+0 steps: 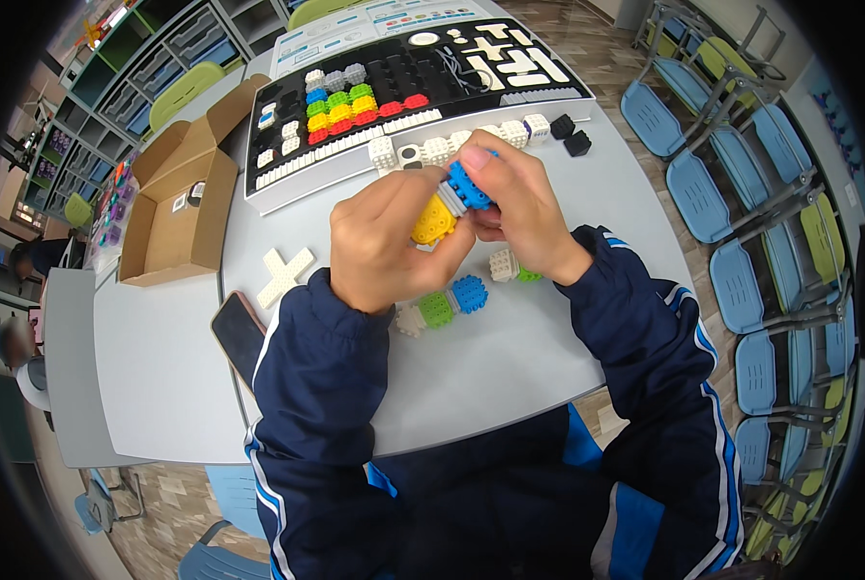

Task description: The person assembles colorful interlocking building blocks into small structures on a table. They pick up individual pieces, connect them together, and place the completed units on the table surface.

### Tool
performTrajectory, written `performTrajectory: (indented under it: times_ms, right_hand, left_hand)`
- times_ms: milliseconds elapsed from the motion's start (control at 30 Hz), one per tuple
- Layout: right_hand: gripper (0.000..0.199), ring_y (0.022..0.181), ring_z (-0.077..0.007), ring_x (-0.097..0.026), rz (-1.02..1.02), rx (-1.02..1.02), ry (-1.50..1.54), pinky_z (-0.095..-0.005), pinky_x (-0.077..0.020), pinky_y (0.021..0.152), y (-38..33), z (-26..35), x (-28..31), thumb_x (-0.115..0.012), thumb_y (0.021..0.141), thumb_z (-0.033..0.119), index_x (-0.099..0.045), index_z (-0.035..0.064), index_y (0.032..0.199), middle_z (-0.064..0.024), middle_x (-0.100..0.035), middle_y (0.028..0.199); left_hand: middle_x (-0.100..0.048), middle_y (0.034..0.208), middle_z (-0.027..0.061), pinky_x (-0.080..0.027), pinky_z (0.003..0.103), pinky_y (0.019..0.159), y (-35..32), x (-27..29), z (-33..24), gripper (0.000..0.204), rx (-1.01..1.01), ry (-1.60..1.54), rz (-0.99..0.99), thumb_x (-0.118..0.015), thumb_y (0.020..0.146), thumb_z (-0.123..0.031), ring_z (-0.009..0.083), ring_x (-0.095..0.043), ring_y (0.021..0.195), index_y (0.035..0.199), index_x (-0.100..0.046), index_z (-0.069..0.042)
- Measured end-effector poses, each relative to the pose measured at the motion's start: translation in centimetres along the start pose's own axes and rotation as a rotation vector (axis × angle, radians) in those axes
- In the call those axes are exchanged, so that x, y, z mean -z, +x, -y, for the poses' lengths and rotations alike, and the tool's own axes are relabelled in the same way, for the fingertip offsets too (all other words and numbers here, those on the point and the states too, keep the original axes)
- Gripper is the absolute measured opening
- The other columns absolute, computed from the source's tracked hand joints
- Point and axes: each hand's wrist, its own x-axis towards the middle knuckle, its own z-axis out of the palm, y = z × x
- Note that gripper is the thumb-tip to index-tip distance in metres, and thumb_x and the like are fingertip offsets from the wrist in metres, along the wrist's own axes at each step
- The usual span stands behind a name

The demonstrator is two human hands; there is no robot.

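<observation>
Over the table, my left hand (379, 232) grips a yellow studded block (434, 222). A grey connector piece (453, 201) sits between it and a blue studded block (467, 186), which my right hand (527, 208) pinches between thumb and fingers. Both hands hold this one small assembly, tilted up to the right. Beneath them on the table lies a joined row with a white piece, a green block (436, 309) and a blue block (470, 294). Near my right wrist is a white block (502, 265) with a green one (527, 275) partly hidden by the hand.
A kit tray (287, 198) of coloured blocks and white parts stands at the back. White blocks (436, 150) line its front, with black blocks (576, 144) to the right. Leftward are an open cardboard box (176, 237), a white cross piece (284, 275) and a phone (238, 333). Stacked chairs (698, 198) stand right.
</observation>
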Motion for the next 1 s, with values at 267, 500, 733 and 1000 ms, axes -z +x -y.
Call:
performTrajectory:
  times_ms: [267,500,733,1000]
  right_hand:
    - [0.051,0.051,-0.0058,-0.037,-0.053,-0.078,0.103,-0.0238,-0.0329,0.047,0.7,1.4,0.5,-0.041,0.102,0.048,-0.061,0.0013,0.096,0.0018,-0.037,0.058]
    - [0.027,0.085,-0.0178,-0.062,0.26,0.185,-0.48,-0.0314,-0.0501,0.072,2.9,-2.6,3.8,-0.069,0.089,0.014,-0.063,0.0106,0.115,-0.0043,-0.059,0.093]
    - [0.045,0.102,-0.0359,-0.062,0.544,0.127,-0.874,-0.0427,-0.0499,0.084,2.0,-4.0,2.5,-0.071,0.073,0.0,-0.062,0.0066,0.116,-0.0145,-0.061,0.105]
    - [0.049,0.104,-0.0345,-0.062,0.588,0.04,-1.067,-0.0423,-0.0501,0.086,1.4,-4.1,2.8,-0.075,0.073,0.006,-0.062,0.0082,0.121,-0.0132,-0.057,0.113]
  left_hand:
    - [-0.067,0.076,0.0115,-0.052,0.03,0.056,0.3,0.6,0.7,0.027,0.074,0.005,-0.004,-0.08,0.072,-0.011,0.0234,-0.065,0.059,0.093,-0.068,0.001]
    - [-0.065,0.085,0.0071,-0.047,0.024,0.062,1.6,2.5,1.7,0.032,0.723,-0.785,-0.116,-0.065,0.092,-0.026,0.0133,-0.06,0.066,0.106,-0.067,0.002]
    - [-0.062,0.095,0.0104,-0.045,0.028,0.061,1.7,3.7,2.8,0.056,1.01,-1.339,0.002,-0.042,0.101,-0.044,0.017,-0.055,0.065,0.117,-0.06,0.006]
    - [-0.062,0.095,0.0096,-0.046,0.03,0.066,2.3,3.4,1.9,0.044,1.038,-1.344,0.092,-0.05,0.099,-0.032,0.0175,-0.057,0.071,0.12,-0.059,0.006]
